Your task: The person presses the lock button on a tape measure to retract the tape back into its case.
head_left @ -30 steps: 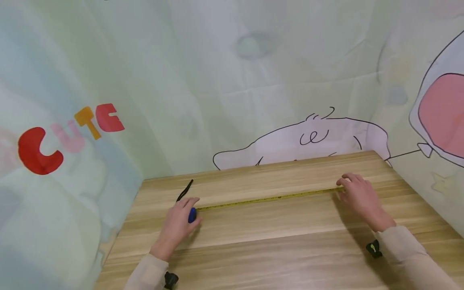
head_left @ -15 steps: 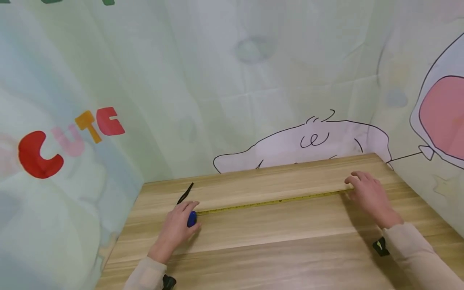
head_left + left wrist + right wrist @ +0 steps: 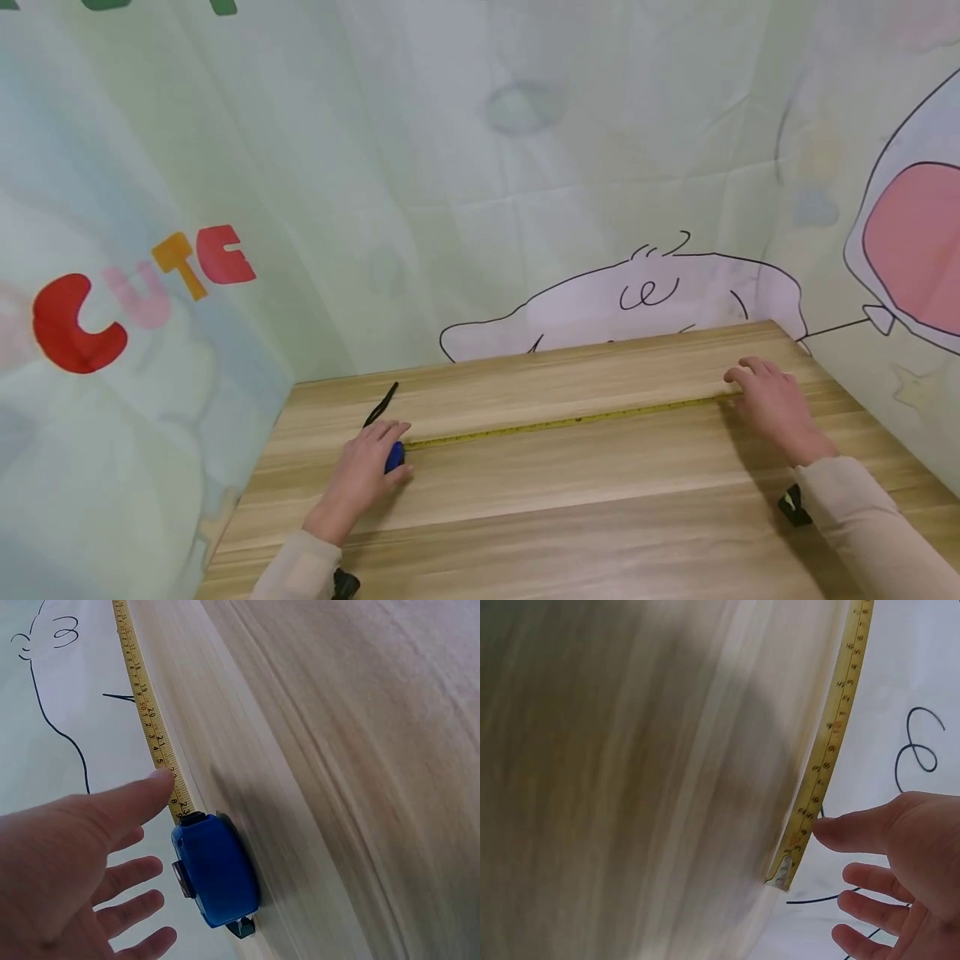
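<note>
A tape measure with a blue case (image 3: 394, 457) lies on the wooden table, its yellow blade (image 3: 577, 420) drawn out to the right across the boards. My left hand (image 3: 358, 471) is spread beside the case; in the left wrist view the thumb (image 3: 139, 801) overlaps the blade just ahead of the case (image 3: 217, 870). My right hand (image 3: 776, 408) hovers at the blade's far end with relaxed fingers. In the right wrist view the thumb tip (image 3: 829, 832) is right at the blade's edge, and the metal end hook (image 3: 781, 871) shows uncovered.
A black strap (image 3: 381, 406) extends from behind the left hand over the table (image 3: 562, 517). Printed fabric (image 3: 420, 183) with cartoon shapes hangs behind and at both sides of the table. Black wrist devices (image 3: 793, 506) sit by the cuffs.
My right hand has moved a little to the right, and more of the yellow blade shows between the hands. The left hand stays by the case. The head view has tilted slightly upward.
</note>
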A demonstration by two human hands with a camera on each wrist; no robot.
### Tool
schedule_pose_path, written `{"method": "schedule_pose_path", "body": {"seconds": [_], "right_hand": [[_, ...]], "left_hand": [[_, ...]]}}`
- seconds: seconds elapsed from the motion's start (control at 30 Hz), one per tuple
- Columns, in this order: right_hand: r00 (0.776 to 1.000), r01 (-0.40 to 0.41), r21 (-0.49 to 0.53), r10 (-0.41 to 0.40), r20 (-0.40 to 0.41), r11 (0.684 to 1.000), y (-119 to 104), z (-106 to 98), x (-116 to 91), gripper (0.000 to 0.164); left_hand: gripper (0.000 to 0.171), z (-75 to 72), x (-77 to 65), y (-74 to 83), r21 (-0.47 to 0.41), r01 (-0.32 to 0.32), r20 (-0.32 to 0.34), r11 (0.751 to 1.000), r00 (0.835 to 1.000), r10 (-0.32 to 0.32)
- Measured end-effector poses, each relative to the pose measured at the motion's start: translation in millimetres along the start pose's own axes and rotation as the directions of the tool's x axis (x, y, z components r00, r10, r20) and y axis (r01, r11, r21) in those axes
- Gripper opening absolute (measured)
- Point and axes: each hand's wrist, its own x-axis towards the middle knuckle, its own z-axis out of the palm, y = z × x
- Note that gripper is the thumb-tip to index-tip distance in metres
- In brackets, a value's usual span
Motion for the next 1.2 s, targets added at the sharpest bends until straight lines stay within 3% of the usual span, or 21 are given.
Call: {"method": "schedule_pose_path", "body": {"seconds": [0.43, 0.8, 0.93, 1.2], "right_hand": [[0.995, -0.085, -0.054, 0.088, 0.053, 0.995, 16.0, -5.7, -4.2, 0.011], [0.992, -0.110, -0.055, 0.112, 0.049, 0.992, 25.0, -3.8, -4.0, 0.010], [0.990, -0.123, -0.071, 0.128, 0.058, 0.990, 26.0, -5.1, -5.8, 0.016], [0.991, -0.117, -0.082, 0.122, 0.061, 0.990, 29.1, -6.3, -7.5, 0.020]], "left_hand": [[0.052, 2.8, 10.1, 4.0, 0.047, 0.029, 0.088, 0.998, 0.996, -0.033], [0.042, 8.9, 13.0, -3.2, 0.043, 0.070, 0.116, 0.997, 0.990, -0.075], [0.040, 8.8, 15.0, -4.1, 0.044, 0.059, 0.148, 0.997, 0.987, -0.065], [0.041, 9.1, 14.1, -7.8, 0.028, 0.053, 0.142, 0.998, 0.988, -0.056]]}}
